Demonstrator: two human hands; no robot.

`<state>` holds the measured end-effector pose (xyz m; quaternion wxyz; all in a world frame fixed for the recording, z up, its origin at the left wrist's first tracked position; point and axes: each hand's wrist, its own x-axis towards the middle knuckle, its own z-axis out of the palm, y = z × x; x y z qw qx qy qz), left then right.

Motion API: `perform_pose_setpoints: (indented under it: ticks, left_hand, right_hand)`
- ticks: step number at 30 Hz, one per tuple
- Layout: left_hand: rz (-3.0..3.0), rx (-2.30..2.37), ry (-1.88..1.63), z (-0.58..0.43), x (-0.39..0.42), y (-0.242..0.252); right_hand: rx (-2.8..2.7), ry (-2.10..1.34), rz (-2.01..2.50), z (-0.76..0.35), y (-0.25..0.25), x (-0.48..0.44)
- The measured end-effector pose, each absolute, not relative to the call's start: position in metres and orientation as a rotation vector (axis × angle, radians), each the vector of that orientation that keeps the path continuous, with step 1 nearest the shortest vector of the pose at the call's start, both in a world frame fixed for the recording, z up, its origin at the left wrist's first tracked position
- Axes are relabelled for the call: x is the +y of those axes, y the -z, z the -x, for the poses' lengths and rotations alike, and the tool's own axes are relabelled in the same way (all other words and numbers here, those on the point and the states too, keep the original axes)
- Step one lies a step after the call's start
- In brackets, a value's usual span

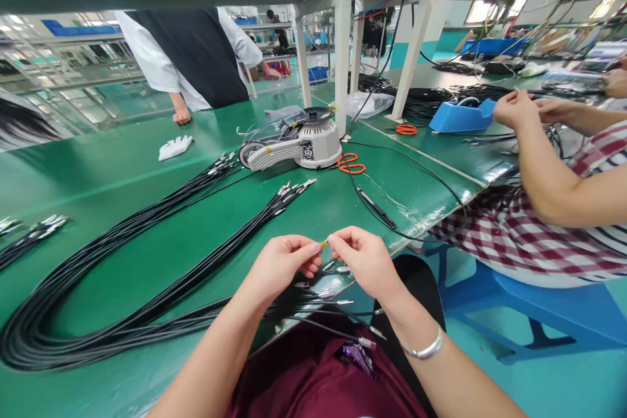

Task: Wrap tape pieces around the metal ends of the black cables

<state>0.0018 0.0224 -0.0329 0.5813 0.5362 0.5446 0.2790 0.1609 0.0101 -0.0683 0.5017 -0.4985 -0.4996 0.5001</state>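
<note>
Black cables [147, 261] loop over the green bench [98, 176] at nine o'clock of the hands. Left hand [284, 264] pinches a small yellow piece [324, 243]; right hand [365, 261] pinches it from three o'clock, metal-tipped ends [343, 269] just below. Fine fitting work, it seems, demanding steady fingertips.

Glossy black plastic-sheathed cables [147, 255] with shiny metal tips lie on a smooth green table [122, 170]; beside them, a glossy grey plastic tape dispenser [298, 140] and white cloth glove [175, 147].
</note>
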Motion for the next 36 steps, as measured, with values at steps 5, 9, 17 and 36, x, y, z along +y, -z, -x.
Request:
perform_pose_setpoints:
  ticks: [5, 9, 17, 36]
  left_hand:
    - [-1.419, 1.325, -0.655, -0.005, 0.021, 0.029]
    - [-1.611, 1.359, -0.627, -0.010, 0.022, 0.024]
    - [-1.600, 1.284, -0.514, -0.006, 0.025, 0.026]
    - [-2.072, 1.272, -0.347, -0.003, 0.021, 0.023]
  right_hand:
    - [-1.243, -1.252, 1.242, -0.163, 0.068, 0.010]
    - [-1.282, -1.277, 1.243, -0.170, 0.067, 0.012]
    - [-1.450, -1.239, 1.239, -0.183, 0.062, 0.020]
    - [-1.651, -1.329, 1.360, -0.189, 0.057, 0.010]
